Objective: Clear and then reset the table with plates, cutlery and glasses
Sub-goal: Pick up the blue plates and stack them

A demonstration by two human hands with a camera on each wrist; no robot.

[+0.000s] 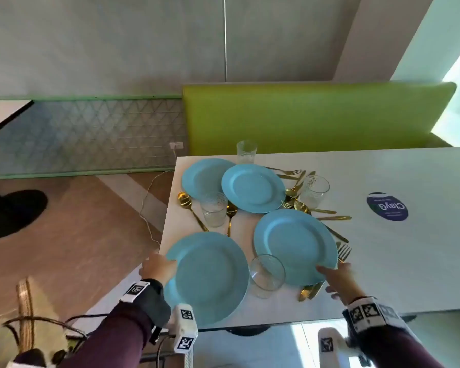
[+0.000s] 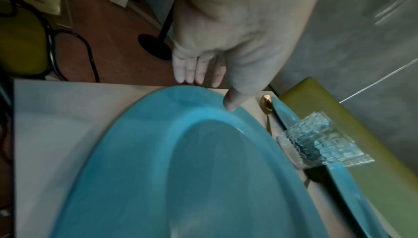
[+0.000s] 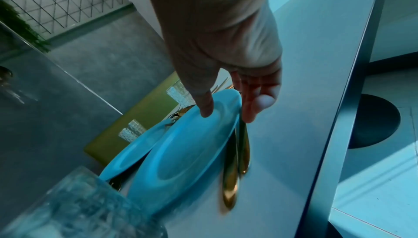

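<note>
Several blue plates lie on the white table (image 1: 409, 261) among clear glasses and gold cutlery. My left hand (image 1: 157, 266) (image 2: 212, 91) holds the near-left plate (image 1: 210, 277) (image 2: 203, 170) by its left rim, thumb on top and fingers past the edge; the plate overhangs the table corner. My right hand (image 1: 335, 274) (image 3: 228, 109) grips the near-right plate (image 1: 295, 245) (image 3: 187, 149) at its near rim, thumb on top and fingers below. Gold cutlery (image 3: 233, 179) lies under that rim. A glass (image 1: 267, 272) stands between the two plates.
Two more plates (image 1: 205, 176) (image 1: 252, 187) lie further back with glasses (image 1: 214, 211) (image 1: 314, 189) (image 1: 246, 151), spoons (image 1: 189, 205) and a fork (image 1: 344, 252). A green bench (image 1: 316, 115) runs behind the table. A round sticker (image 1: 387, 207) marks its right part. A cable (image 1: 149, 208) crosses the floor.
</note>
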